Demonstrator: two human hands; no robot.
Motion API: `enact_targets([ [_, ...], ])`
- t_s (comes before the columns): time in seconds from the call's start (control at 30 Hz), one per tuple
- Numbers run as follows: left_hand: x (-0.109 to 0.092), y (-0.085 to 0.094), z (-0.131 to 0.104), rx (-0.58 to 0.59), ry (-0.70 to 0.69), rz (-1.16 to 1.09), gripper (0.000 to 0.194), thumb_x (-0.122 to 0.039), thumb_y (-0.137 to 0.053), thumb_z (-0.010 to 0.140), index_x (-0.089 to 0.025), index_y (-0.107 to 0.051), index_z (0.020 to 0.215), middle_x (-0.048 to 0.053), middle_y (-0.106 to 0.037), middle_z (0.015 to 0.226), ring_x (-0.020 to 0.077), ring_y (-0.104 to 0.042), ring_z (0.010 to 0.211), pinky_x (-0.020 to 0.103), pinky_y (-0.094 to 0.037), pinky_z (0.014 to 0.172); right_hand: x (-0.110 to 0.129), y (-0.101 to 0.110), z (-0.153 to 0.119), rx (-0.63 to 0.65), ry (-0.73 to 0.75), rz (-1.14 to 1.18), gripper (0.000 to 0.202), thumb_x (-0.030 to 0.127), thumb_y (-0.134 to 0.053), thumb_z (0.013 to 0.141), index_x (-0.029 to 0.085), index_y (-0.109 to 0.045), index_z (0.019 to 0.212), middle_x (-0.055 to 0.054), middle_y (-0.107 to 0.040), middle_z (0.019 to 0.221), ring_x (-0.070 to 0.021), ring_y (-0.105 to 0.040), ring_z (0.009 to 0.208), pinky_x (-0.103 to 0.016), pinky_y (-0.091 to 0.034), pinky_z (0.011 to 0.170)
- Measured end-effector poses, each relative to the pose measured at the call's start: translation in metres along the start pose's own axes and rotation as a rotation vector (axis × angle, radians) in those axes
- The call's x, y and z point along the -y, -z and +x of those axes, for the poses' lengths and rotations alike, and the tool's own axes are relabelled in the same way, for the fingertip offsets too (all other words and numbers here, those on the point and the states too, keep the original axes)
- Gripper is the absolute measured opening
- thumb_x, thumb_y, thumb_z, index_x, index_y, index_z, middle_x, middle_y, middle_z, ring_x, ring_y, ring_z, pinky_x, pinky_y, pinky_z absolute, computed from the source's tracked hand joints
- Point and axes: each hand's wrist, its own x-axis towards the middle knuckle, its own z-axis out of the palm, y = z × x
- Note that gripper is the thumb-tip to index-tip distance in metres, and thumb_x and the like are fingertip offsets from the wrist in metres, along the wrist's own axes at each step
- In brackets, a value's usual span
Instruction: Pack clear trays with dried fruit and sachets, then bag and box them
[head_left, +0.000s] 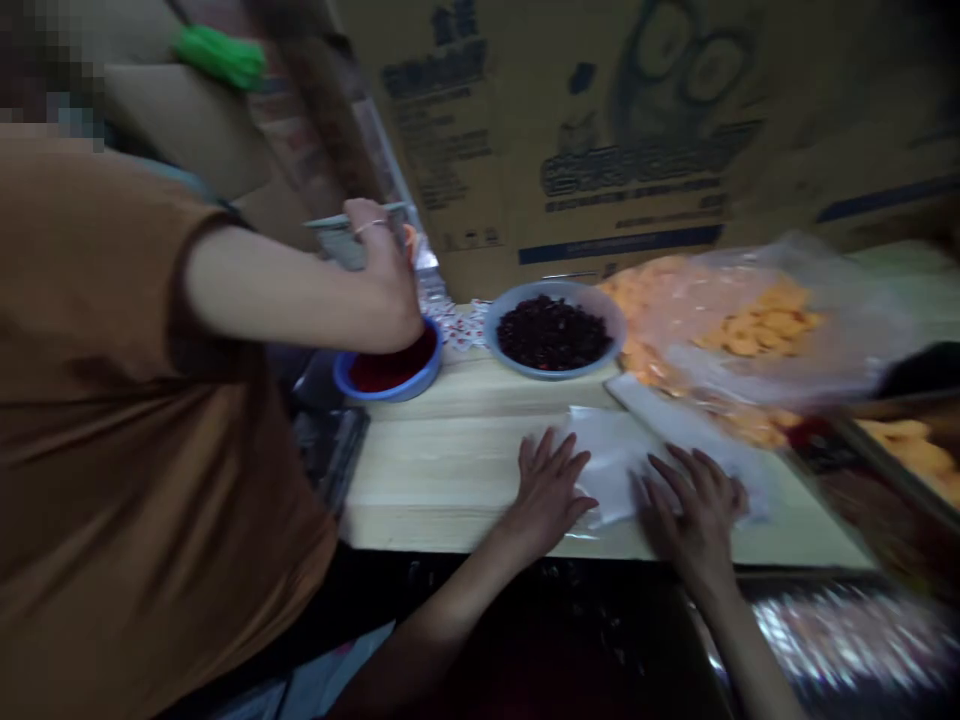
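While both of the wearer's hands lie flat on the wooden table (450,450), they press a clear plastic bag (615,465) down against the wood. The left hand (546,490) rests with fingers spread on the bag's left edge, and the right hand (694,505) covers its right part; neither hand is closed around anything, and the two sit near each other with the bag showing between them. Flat palms like this look suited to pinning or smoothing so thin a sheet, which lies at the near edge of the table, straight in front of the wearer.

Behind the bag stands a grey bowl (555,332) of dark dried pieces, and to its left a blue bowl (390,372) of something red. Both bowls sit within easy reach of the bag. A large clear sack of orange rings (757,325) slumps on the right, its mouth towards the middle of the table, and a tray (911,450) with more of the orange pieces juts in at the right edge. Small white packets with red print (465,325) lie scattered between the two bowls.

A co-worker in a brown shirt (112,420) fills the left side; that person's hand (382,270) hangs over the blue bowl and grips something, blurred too much to name. Printed cardboard boxes (600,130) wall off the back.
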Motion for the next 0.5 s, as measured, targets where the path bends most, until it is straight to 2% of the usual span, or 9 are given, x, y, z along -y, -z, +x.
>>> enact_targets([
  [0.07,0.016,0.02,-0.025,-0.122,0.035,-0.065,0.045,-0.038,-0.055,0.097,-0.025,-0.053,0.139,0.008,-0.052,0.15,0.0241,-0.039,0.145,0.052,-0.029,0.121,0.01,-0.002,-0.012,-0.018,0.005,0.105,0.029,0.044,-0.053,0.096,0.023,-0.072,0.097,-0.009,-0.069,0.113,-0.0312,-0.057,0.118,-0.054,-0.032,0.104],
  [0.13,0.041,0.048,-0.056,-0.267,0.137,-0.085,0.035,-0.031,-0.049,0.1,-0.025,-0.057,0.133,0.006,-0.062,0.138,0.019,-0.055,0.131,0.041,-0.042,0.113,0.019,-0.004,-0.021,-0.002,-0.025,0.208,0.031,0.048,-0.056,0.094,0.022,-0.071,0.089,-0.008,-0.07,0.1,-0.0297,-0.062,0.105,-0.051,-0.04,0.098],
  [0.2,0.072,0.078,-0.087,-0.413,0.289,-0.021,0.029,-0.031,-0.048,0.1,-0.024,-0.062,0.124,0.007,-0.068,0.128,0.0204,-0.061,0.121,0.04,-0.047,0.107,0.03,-0.004,-0.028,0.043,-0.077,0.298,0.033,0.051,-0.058,0.092,0.02,-0.071,0.089,-0.009,-0.07,0.096,-0.0291,-0.063,0.099,-0.05,-0.043,0.096],
  [0.3,0.125,0.113,-0.124,-0.589,0.495,0.148,0.024,-0.03,-0.05,0.096,-0.02,-0.065,0.112,0.011,-0.068,0.122,0.0259,-0.062,0.117,0.046,-0.046,0.106,0.053,-0.004,-0.033,0.119,-0.165,0.416,0.035,0.052,-0.059,0.092,0.018,-0.071,0.093,-0.011,-0.069,0.099,-0.0296,-0.063,0.1,-0.05,-0.045,0.098],
  [0.4,0.167,0.129,-0.145,-0.735,0.625,0.217,0.026,-0.026,-0.049,0.093,-0.016,-0.061,0.114,0.015,-0.064,0.123,0.0285,-0.06,0.117,0.047,-0.046,0.105,0.073,-0.007,-0.037,0.172,-0.256,0.511,0.039,0.056,-0.062,0.089,0.018,-0.071,0.095,-0.012,-0.068,0.104,-0.0289,-0.064,0.099,-0.049,-0.047,0.098],
  [0.5,0.186,0.131,-0.153,-0.775,0.712,0.167,0.03,-0.024,-0.047,0.093,-0.013,-0.057,0.118,0.017,-0.064,0.118,0.0276,-0.064,0.109,0.045,-0.05,0.1,0.086,-0.012,-0.041,0.242,-0.323,0.585,0.044,0.06,-0.063,0.086,0.018,-0.071,0.097,-0.012,-0.067,0.109,-0.0291,-0.063,0.101,-0.049,-0.048,0.098],
])
